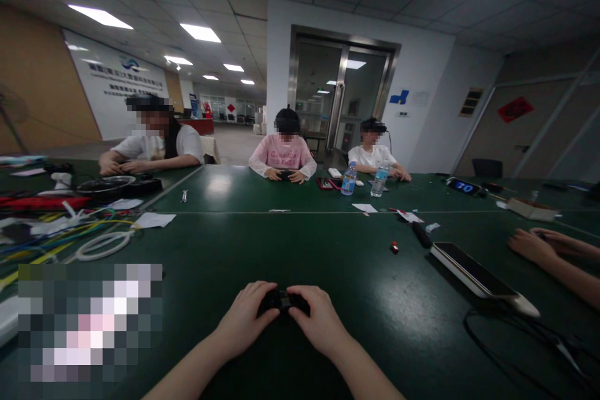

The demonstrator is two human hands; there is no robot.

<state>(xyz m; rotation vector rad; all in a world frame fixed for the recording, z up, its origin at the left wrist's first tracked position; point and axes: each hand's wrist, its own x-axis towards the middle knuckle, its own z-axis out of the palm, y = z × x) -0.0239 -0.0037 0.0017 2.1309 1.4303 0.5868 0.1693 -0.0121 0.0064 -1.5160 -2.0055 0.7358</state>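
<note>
Both of my hands grip a small black object [284, 301] low over the green table, in the lower middle of the head view. My left hand [248, 309] is closed around its left end, the thumb along the near side. Around the right end my right hand [319, 312] is closed in the same way. Between the thumbs shows a slightly lighter grey patch of the object. My fingers hide both its ends, and its exact kind cannot be made out.
Cables [105, 244] and tools crowd the left of the green table [225, 250]. A white device with a dark screen [473, 269] and a black cord [487, 337] lie at right. Two water bottles [349, 180] stand farther back. Another person's hands [534, 245] rest at far right; three people sit opposite.
</note>
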